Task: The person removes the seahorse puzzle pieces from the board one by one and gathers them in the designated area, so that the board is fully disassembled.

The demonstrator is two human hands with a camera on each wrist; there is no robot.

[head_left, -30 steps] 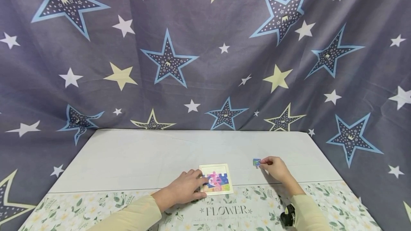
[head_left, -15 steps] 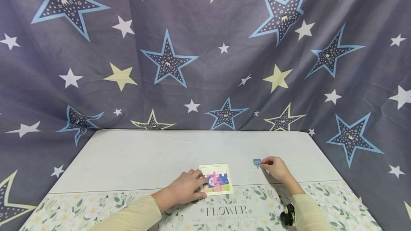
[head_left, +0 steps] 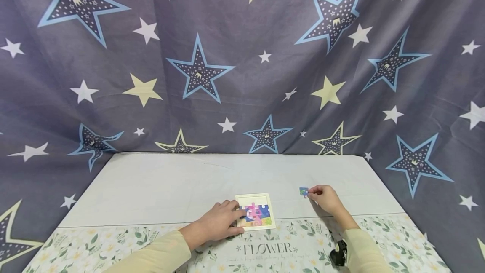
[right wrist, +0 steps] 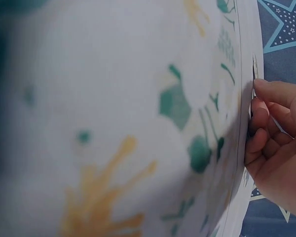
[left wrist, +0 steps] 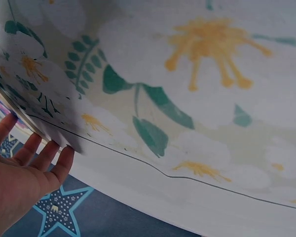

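Observation:
A small square jigsaw puzzle (head_left: 259, 212) in a cream frame shows a pink animal on a blue background; its upper part is bare board. My left hand (head_left: 221, 221) rests at the frame's left side, fingers spread over its edge and the thumb near the lower corner. In the left wrist view, the left hand's (left wrist: 32, 168) fingertips touch the frame's edge. To the right of the frame, my right hand (head_left: 325, 198) pinches a blue and green puzzle piece (head_left: 303, 191) between thumb and forefinger, low over the white cloth. The right wrist view has that hand (right wrist: 278, 140) side-on.
A white cloth (head_left: 170, 188) covers the far part of the table, and a floral strip (head_left: 265, 256) printed with "FLOWER" runs along the near side. Behind and beside the table hangs a dark star-patterned curtain (head_left: 242, 75). A black device (head_left: 338, 252) sits at the right wrist.
The puzzle piece has shifted very slightly to the right and turned a little in the right hand's fingers. The left hand and the frame have stayed in place.

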